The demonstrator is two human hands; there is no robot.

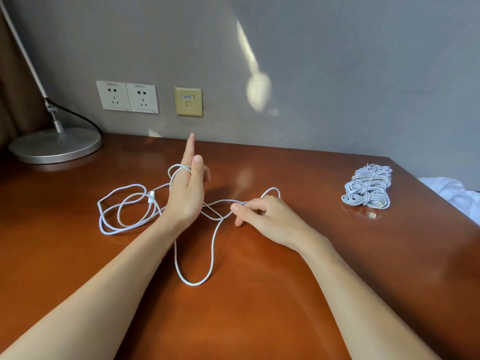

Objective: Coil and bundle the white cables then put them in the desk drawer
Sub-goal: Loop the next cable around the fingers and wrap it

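A long white cable (213, 245) lies in loose loops across the brown desk (285, 294). My left hand (185, 193) stands on edge with straight fingers pointing away from me, and a turn of the cable is looped around it. To its right, my right hand (262, 214) pinches a strand of the same cable between thumb and fingers just above the desk. More slack loops (122, 209) and a white plug (151, 196) rest left of my left hand.
Several coiled white cable bundles (367, 187) sit in a pile at the desk's far right. A metal lamp base (54, 144) stands at the back left. Wall sockets (127, 96) are on the grey wall behind. The desk's right edge drops off beside white cloth (446, 188).
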